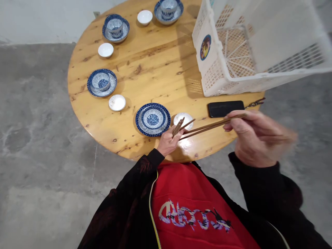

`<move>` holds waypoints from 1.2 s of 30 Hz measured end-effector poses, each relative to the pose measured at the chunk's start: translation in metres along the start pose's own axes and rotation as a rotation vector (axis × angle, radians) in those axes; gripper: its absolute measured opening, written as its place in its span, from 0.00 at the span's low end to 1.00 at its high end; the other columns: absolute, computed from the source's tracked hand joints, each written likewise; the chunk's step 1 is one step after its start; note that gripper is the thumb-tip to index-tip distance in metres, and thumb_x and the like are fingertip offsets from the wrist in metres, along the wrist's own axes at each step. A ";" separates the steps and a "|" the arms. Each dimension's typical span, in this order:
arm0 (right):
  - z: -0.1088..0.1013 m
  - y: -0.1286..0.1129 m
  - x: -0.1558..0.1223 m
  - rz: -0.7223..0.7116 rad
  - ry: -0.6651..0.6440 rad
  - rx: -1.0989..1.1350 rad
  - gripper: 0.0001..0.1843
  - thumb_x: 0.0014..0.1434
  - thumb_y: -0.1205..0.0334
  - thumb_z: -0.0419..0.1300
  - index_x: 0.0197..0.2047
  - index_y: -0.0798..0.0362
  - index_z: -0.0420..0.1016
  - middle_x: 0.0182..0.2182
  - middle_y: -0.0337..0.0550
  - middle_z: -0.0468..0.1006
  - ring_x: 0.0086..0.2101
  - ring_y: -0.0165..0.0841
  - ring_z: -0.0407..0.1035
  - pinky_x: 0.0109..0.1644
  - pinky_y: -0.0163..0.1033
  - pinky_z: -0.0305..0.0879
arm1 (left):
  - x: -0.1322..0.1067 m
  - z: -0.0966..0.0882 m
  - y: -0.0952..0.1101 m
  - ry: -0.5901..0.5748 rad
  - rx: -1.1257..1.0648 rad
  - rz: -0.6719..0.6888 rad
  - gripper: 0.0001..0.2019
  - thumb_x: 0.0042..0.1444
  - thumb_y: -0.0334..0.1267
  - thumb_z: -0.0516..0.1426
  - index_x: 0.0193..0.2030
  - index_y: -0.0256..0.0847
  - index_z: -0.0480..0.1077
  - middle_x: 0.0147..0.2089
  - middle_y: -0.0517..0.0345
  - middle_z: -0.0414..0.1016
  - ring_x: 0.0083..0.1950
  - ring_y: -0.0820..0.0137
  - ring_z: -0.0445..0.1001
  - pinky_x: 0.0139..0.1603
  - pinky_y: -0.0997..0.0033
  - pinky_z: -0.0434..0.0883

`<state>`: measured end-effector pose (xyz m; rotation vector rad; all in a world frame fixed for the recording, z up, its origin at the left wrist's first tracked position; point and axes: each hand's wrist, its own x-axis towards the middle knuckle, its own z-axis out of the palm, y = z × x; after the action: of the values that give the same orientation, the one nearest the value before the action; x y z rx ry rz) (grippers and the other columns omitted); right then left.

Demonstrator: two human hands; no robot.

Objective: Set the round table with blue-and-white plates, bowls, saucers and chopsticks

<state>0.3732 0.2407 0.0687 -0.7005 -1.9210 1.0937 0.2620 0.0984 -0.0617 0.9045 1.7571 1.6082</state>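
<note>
My right hand (255, 138) is closed around a bundle of brown chopsticks (211, 125) that points left over the round wooden table (155, 65). My left hand (168, 140) is closed on the far ends of some chopsticks, right beside a small white cup (184, 118). An empty blue-and-white plate (153, 119) lies just left of that cup, near the table's front edge.
A white plastic crate (249, 45) stands on the table's right side, with a black phone (225, 108) and a clip in front of it. Three blue-and-white bowls on plates (102, 82) and small white cups (117, 102) ring the left and far edges. Grey concrete floor surrounds.
</note>
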 end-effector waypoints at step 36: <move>0.079 0.179 0.098 0.884 -0.440 0.286 0.10 0.51 0.71 0.71 0.24 0.53 0.76 0.20 0.38 0.76 0.20 0.25 0.69 0.22 0.29 0.66 | -0.040 0.009 -0.027 -0.200 0.031 -0.424 0.17 0.66 0.47 0.54 0.37 0.36 0.77 0.33 0.57 0.77 0.35 0.68 0.74 0.41 0.69 0.70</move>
<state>0.2675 0.3660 -0.0766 -1.2726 -1.7401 2.1640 0.2903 0.0703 -0.0900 0.6268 1.6969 1.1798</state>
